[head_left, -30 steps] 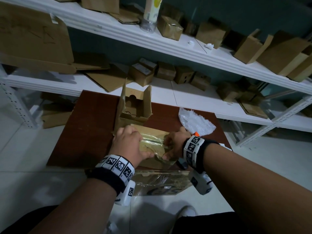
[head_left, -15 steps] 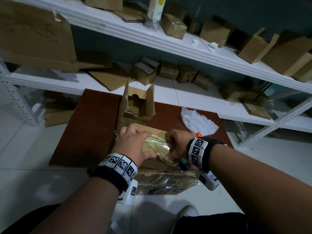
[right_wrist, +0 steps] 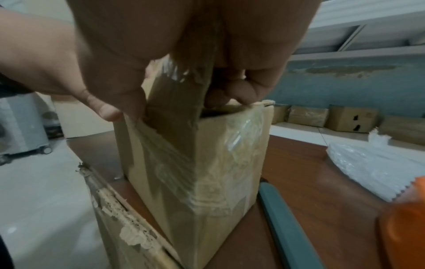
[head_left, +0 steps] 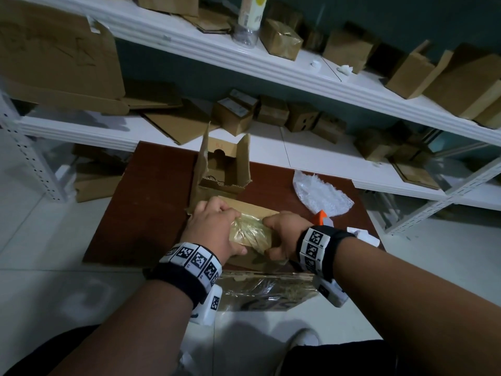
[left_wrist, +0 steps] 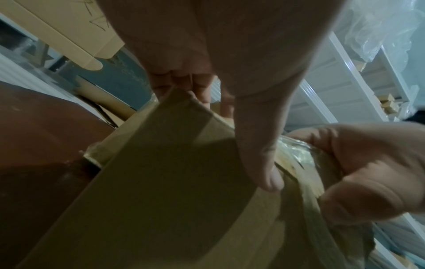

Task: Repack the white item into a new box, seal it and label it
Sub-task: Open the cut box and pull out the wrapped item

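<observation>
Both hands (head_left: 217, 226) grip a boxy cardboard carton (right_wrist: 195, 163), glossy crinkled tape

**Bare arms, marked wristbands**

Both forearms are bare, no sleeves. Each wrist carries a black strap (head_left: 181, 284) topped with a row of white square tiles printed with black pixel patterns (head_left: 315, 246). A small white block with the same kind of marker hangs under each wrist (head_left: 210, 308). Dark clothing covers the lap, and a pale shoe (head_left: 305, 339) shows below.
</observation>
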